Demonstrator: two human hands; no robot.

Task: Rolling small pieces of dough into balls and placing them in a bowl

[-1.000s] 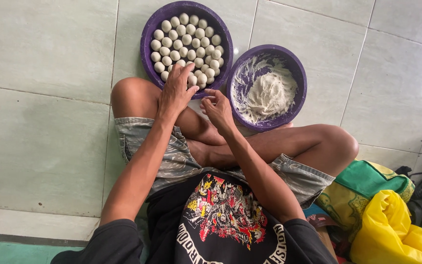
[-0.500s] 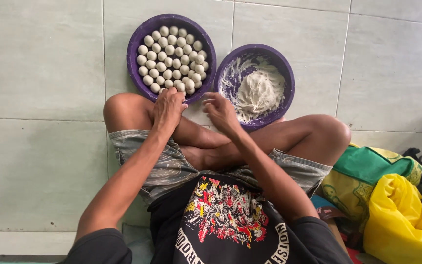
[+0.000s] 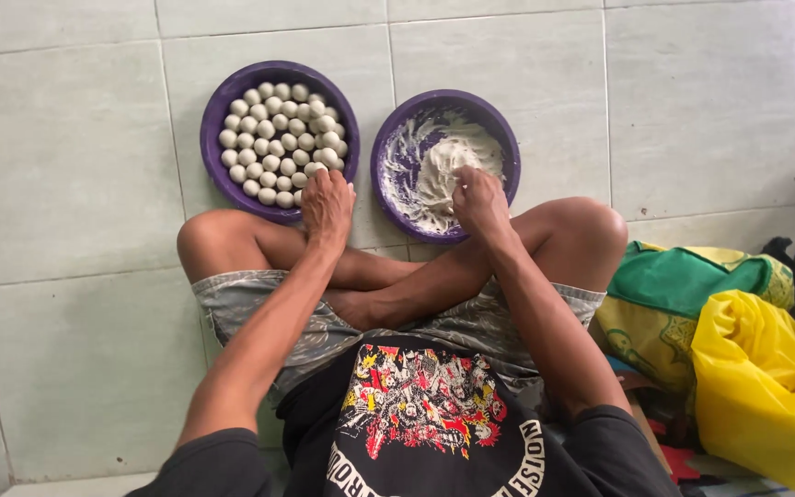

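While I sit cross-legged on the pale green tiled floor [image 3: 66, 184], the items before me stand as follows.

Item one: round purple plastic basin [image 3: 216, 166], front left, just past my left knee, filled with small pale dough balls [image 3: 280, 138] packed in close rows. My left hand [image 3: 327, 204] rests at its near rim, fingers curled down over the nearest balls; whether it grips one, I cannot tell, since the back of the hand covers the fingertips.

Item two: second round purple plastic basin [image 3: 388, 138], front right, beside the first, the two rims near but apart. Its inside is smeared white, with a mound of soft white dough [image 3: 443, 166] heaped toward the middle. My right hand [image 3: 478, 198] is inside it at the near edge, fingers bent into the dough, closed on a portion of it.

Item three: my own dress, a black printed shirt [image 3: 425, 414] and grey patterned shorts [image 3: 250, 313], both forearms crossing above my folded legs.

Item four: bright yellow plastic bag [image 3: 766, 387], at my right side, well apart from the basins, with a green and yellow cloth bag [image 3: 692, 285] lying just behind it.
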